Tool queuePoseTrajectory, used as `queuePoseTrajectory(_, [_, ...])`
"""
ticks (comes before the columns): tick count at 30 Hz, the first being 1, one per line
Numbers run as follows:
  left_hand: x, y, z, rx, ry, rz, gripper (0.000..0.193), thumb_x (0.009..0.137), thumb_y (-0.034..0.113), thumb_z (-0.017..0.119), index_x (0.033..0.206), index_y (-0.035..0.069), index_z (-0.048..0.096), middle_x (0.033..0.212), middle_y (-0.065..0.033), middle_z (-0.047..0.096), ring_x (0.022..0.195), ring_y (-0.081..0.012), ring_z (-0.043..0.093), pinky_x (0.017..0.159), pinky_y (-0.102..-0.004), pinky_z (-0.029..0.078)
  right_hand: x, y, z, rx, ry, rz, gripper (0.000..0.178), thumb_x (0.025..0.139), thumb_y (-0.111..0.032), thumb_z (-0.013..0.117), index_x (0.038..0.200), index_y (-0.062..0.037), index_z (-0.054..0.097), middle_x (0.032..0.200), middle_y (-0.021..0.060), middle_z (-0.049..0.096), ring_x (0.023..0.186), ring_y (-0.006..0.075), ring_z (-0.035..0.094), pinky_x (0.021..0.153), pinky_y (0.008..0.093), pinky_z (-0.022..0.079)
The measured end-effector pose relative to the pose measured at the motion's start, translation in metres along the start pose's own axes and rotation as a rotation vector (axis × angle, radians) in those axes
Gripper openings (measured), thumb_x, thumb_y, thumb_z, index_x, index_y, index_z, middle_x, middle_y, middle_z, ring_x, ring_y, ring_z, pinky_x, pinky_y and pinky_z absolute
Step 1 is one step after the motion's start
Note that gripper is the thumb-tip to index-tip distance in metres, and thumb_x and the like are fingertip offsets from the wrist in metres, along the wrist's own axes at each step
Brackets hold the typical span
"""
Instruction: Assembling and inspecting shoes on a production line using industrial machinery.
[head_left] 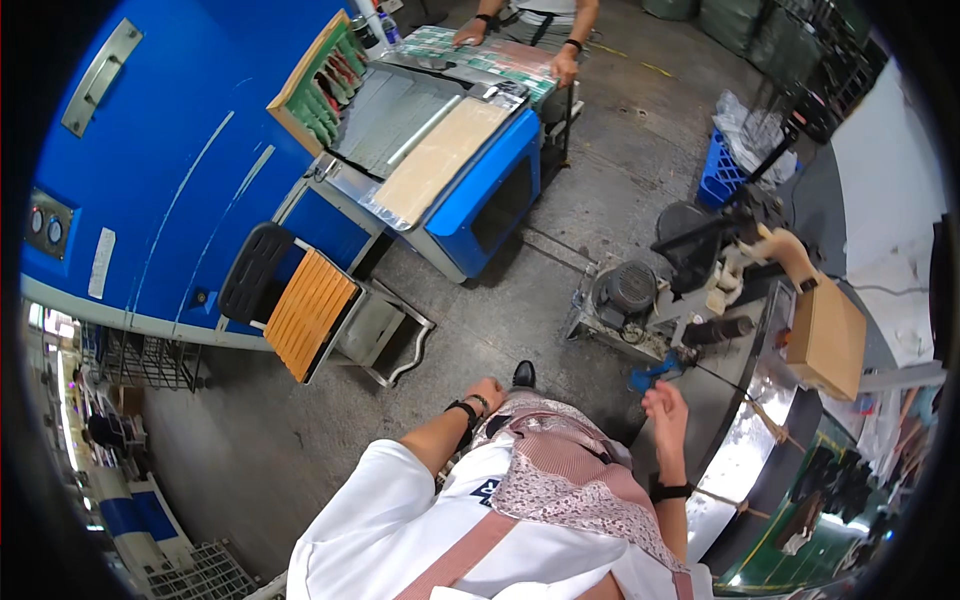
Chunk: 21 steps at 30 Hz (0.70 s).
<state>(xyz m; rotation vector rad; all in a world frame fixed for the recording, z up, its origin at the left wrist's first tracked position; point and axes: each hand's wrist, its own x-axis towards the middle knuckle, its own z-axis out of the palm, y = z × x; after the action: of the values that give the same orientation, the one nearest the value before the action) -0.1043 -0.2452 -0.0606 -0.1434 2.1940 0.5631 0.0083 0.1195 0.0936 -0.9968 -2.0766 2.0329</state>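
My left hand [485, 394] hangs in front of the patterned pink apron [570, 465], its fingers loosely curled, and I see nothing in them. My right hand [665, 412] is raised at the apron's other side, fingers loosely bent and apart, holding nothing. Just beyond it a small blue object [655, 374] lies near the edge of the machine bench. A dark electric motor [631, 288] stands a little farther off. Ahead to the left is a folding chair with an orange slatted seat [310, 314] and a black backrest.
A blue-sided machine table [485, 195] carries a tan board [445, 165]; another person's hands [566, 65] rest at its far end. A large blue machine [170, 150] fills the left. At right are a cardboard box [826, 335] and a blue crate [718, 170]. Grey floor [470, 320] lies between.
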Motion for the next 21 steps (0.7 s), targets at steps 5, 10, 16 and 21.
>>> queuePoseTrajectory(5, [0.018, -0.023, -0.065, -0.196, 0.120, 0.005, 0.035, 0.082, 0.036, 0.063, 0.102, 0.008, 0.071, 0.102, -0.0173, 0.072, 0.099, -0.0361, 0.067, 0.087, -0.0431, 0.052, 0.049, -0.201, 0.088, -0.027, -0.294, -0.390, 0.043, 0.090, 0.000, 0.061, 0.132, 0.0012, 0.051, 0.113, 0.0078, 0.065, 0.104, 0.0151, 0.063, 0.094, 0.0298, 0.049])
queuePoseTrajectory(10, [0.017, -0.094, -0.068, -0.344, 0.232, -0.119, 0.032, 0.081, 0.036, 0.064, 0.095, 0.009, 0.072, 0.096, -0.0166, 0.072, 0.095, -0.0351, 0.068, 0.084, -0.0428, 0.052, 0.007, -0.387, 0.147, -0.067, -0.471, -1.067, 0.070, 0.084, -0.040, 0.075, 0.135, 0.0004, 0.048, 0.113, 0.0137, 0.061, 0.099, 0.0249, 0.064, 0.089, 0.0349, 0.051])
queuePoseTrajectory(16, [-0.031, -0.153, -0.023, -0.337, 0.174, -0.395, 0.038, 0.082, 0.038, 0.063, 0.101, 0.008, 0.074, 0.104, -0.0182, 0.071, 0.104, -0.0350, 0.067, 0.090, -0.0420, 0.052, 0.070, -0.479, 0.150, -0.470, -0.605, -1.634, 0.073, 0.083, -0.046, 0.073, 0.130, 0.0046, 0.051, 0.123, 0.0271, 0.058, 0.110, 0.0326, 0.062, 0.082, 0.0318, 0.054])
queuePoseTrajectory(21, [-0.051, -0.158, -0.006, -0.412, 0.301, -0.489, 0.038, 0.082, 0.040, 0.063, 0.101, 0.009, 0.075, 0.102, -0.0178, 0.072, 0.104, -0.0345, 0.067, 0.090, -0.0400, 0.052, 0.130, -0.488, 0.185, -0.316, -0.623, -1.638, 0.070, 0.084, -0.044, 0.072, 0.130, 0.0045, 0.051, 0.124, 0.0272, 0.058, 0.110, 0.0327, 0.062, 0.083, 0.0327, 0.054])
